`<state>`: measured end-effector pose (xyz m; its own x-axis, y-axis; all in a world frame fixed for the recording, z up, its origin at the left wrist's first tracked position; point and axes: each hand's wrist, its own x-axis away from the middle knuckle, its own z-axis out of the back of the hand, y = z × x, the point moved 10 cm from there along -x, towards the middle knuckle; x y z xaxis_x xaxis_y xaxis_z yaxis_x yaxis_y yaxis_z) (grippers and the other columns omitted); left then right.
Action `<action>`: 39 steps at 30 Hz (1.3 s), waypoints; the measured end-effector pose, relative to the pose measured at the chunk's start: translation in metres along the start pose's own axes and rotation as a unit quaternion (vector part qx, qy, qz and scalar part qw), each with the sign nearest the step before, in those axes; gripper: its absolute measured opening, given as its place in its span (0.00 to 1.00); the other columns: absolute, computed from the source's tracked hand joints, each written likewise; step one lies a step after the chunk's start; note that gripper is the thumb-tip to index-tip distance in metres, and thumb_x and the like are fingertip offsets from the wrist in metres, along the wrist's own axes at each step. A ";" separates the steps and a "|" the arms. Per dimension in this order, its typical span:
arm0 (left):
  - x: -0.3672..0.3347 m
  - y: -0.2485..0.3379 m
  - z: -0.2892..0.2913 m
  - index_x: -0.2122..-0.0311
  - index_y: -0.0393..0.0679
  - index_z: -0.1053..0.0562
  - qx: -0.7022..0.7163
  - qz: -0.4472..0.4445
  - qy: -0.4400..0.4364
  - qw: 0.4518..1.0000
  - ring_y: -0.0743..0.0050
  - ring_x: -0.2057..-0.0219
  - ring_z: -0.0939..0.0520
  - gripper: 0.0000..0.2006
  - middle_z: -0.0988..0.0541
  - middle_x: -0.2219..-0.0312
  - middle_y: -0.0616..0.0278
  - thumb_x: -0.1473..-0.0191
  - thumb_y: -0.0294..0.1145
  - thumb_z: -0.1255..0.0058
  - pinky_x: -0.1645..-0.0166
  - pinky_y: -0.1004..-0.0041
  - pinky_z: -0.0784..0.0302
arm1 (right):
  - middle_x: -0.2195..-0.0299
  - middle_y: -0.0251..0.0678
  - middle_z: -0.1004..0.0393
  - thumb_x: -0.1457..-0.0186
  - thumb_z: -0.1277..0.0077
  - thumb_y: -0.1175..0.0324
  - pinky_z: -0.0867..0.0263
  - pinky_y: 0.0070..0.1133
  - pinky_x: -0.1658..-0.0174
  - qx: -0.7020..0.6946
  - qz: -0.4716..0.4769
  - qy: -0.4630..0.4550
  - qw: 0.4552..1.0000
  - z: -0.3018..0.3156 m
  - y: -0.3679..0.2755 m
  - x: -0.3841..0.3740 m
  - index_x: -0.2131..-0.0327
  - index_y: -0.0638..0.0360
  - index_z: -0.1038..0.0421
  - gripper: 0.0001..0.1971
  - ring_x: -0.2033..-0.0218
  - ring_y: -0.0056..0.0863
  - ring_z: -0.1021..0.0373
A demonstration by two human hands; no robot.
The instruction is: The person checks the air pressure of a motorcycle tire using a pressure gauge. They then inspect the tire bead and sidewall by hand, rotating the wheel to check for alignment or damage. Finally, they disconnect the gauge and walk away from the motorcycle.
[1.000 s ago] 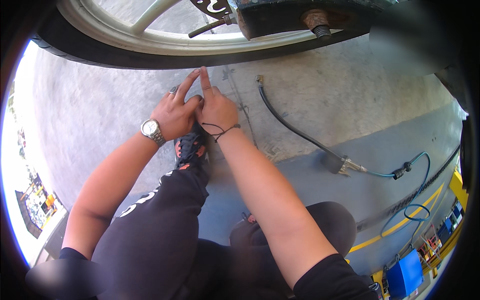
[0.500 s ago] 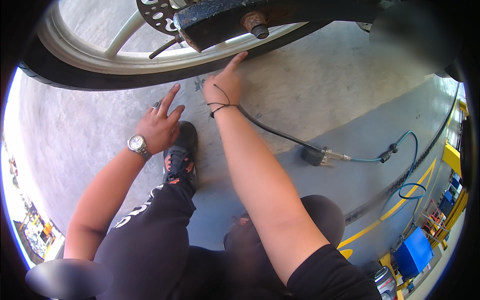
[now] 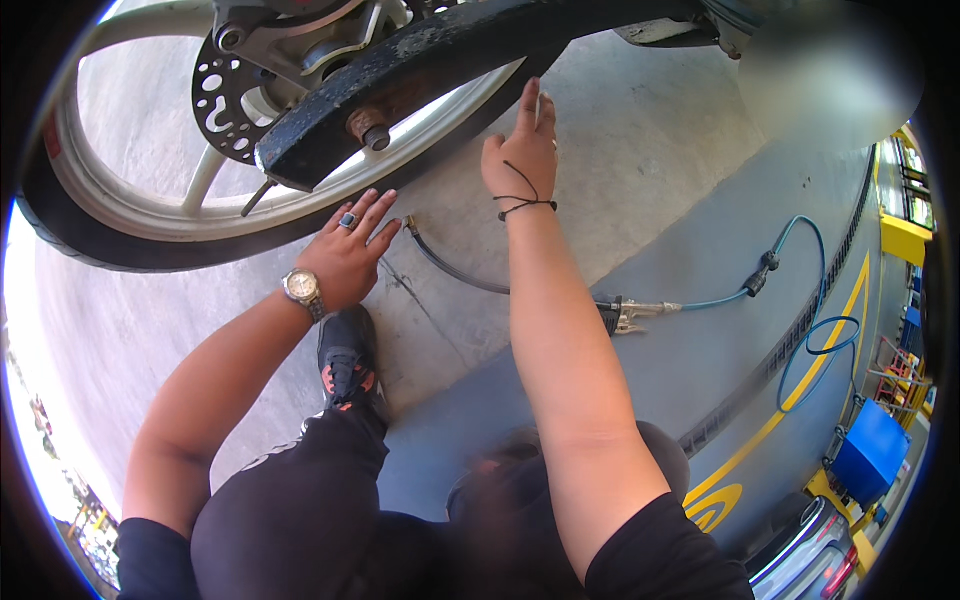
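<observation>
Black rubber tyre [image 3: 150, 255], mounted on a pale metal spoked wheel [image 3: 203, 180], curves across the upper left, with a perforated dark metal brake disc [image 3: 215, 100] and a scuffed black metal arm [image 3: 420, 62] seen over the wheel. The person's left hand [image 3: 348, 255], wearing a dark-stoned ring [image 3: 347, 220] and a silver-coloured wristwatch [image 3: 302, 287], is at the tyre's lower edge, fingers extended and slightly apart. Farther right, the right hand [image 3: 522, 160] points upward beside the tyre, fingers extended and close together, thumb off to the side. Whether either hand touches the rubber cannot be told. Between the hands, a black flexible hose [image 3: 445, 265] lies on the grey concrete floor [image 3: 640, 130], passing beneath the right forearm.
</observation>
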<state>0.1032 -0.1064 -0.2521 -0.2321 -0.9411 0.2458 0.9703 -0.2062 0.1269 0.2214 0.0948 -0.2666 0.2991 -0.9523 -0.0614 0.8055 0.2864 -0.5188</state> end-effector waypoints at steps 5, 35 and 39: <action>-0.028 0.013 -0.001 0.41 0.43 0.34 -0.042 -0.001 -0.035 0.999 0.49 0.35 0.41 0.31 0.45 0.35 0.47 0.55 0.28 0.48 0.35 0.55 0.41 | 0.35 0.52 0.50 0.42 0.54 0.64 0.40 0.39 0.40 0.047 -0.064 -0.183 0.980 -0.013 0.007 0.019 0.31 0.34 0.59 0.39 0.37 0.50 0.43; 0.009 0.116 0.205 0.50 0.39 0.28 0.154 -0.058 -0.193 0.967 0.50 0.60 0.19 0.26 0.21 0.60 0.50 0.50 0.43 0.38 0.56 0.63 0.23 | 0.63 0.41 0.26 0.49 0.49 0.69 0.28 0.36 0.62 -0.213 0.122 0.007 0.969 0.053 -0.036 0.068 0.53 0.55 0.33 0.17 0.66 0.42 0.25; 0.030 0.169 0.281 0.51 0.40 0.28 0.069 -0.046 -0.225 0.971 0.48 0.61 0.18 0.28 0.22 0.60 0.48 0.52 0.48 0.37 0.59 0.60 0.21 | 0.64 0.40 0.26 0.49 0.47 0.68 0.28 0.34 0.62 -0.239 0.144 0.018 0.960 0.055 -0.057 0.069 0.52 0.55 0.34 0.20 0.67 0.39 0.25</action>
<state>0.2409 -0.0943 0.0472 -0.3540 -0.7013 0.6187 0.9327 -0.2164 0.2884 0.2238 0.0182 -0.1942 0.4500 -0.8459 -0.2862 0.3619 0.4658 -0.8075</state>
